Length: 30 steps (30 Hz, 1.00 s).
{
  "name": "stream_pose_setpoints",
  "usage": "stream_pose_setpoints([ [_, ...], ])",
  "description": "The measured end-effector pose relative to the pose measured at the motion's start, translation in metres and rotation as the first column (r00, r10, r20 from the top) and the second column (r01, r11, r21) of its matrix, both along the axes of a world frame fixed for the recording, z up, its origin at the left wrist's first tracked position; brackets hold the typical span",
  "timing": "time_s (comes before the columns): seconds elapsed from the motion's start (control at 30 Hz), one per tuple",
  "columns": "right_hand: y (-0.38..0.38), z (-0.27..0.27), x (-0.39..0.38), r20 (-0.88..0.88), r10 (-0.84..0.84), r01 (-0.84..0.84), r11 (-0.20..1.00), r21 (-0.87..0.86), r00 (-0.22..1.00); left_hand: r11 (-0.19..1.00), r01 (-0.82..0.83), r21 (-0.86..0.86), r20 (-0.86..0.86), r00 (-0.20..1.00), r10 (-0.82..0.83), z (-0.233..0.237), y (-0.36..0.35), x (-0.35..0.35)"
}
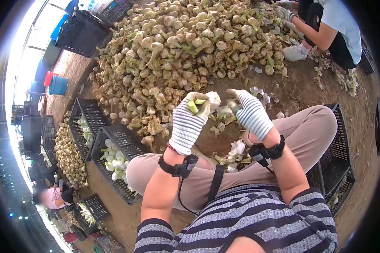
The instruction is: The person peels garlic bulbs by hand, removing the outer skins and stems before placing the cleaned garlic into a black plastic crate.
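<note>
My left hand [188, 122], in a striped white glove, is closed around a peeled white garlic bulb [214, 100]. The bulb's cut green stem [193, 107] pokes out near the thumb side. Just to the right, my right hand [250, 111], gloved the same way, is apart from the bulb with its fingers spread. Something dark green shows at its fingertips; I cannot make out whether it is part of the glove. Below both hands, loose garlic skins and trimmings [236, 149] lie on the ground between my legs.
A large heap of unpeeled garlic [177, 46] rises ahead. At my left stands a black crate [124, 145] of peeled bulbs, with another crate [88, 111] behind it. More black crates [335, 147] are at my right. Another person's gloved hand [284, 14] is at the heap's far right.
</note>
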State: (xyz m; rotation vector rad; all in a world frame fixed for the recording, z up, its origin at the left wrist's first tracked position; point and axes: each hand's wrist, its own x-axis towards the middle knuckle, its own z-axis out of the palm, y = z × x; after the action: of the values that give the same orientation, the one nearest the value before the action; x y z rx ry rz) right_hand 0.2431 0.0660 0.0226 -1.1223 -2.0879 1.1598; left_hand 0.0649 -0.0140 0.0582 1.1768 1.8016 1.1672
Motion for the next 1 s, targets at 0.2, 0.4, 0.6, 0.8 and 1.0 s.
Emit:
stream_pose_setpoints([
  [0.2, -0.002, 0.022, -0.022, 0.097, -0.044, -0.001, 0.908, 0.419, 0.994, 0.987, 0.049, 0.153, -0.195, 0.981, -0.018, -0.008, 0.002, 0.015],
  [0.4, 0.003, 0.009, -0.025, 0.15, -0.098, 0.013, 0.876, 0.482, 0.984, 0.944, 0.192, 0.268, -0.442, 0.895, -0.056, 0.0, 0.001, 0.011],
  [0.6, 0.029, -0.017, -0.003, 0.173, -0.073, 0.031, 0.971, 0.237, 0.982, 0.921, 0.146, 0.362, -0.351, 0.936, -0.01, -0.009, -0.001, 0.004],
  [0.8, 0.031, -0.035, 0.024, 0.606, 0.195, -0.257, 0.966, 0.016, 0.771, 0.971, -0.225, 0.085, 0.72, 0.687, 0.096, -0.015, 0.003, -0.012],
  [1.0, 0.018, 0.04, 0.008, -0.004, 0.248, -0.248, 0.969, 0.001, 0.969, 0.976, -0.204, -0.071, 0.834, 0.525, 0.17, -0.013, 0.008, -0.011],
])
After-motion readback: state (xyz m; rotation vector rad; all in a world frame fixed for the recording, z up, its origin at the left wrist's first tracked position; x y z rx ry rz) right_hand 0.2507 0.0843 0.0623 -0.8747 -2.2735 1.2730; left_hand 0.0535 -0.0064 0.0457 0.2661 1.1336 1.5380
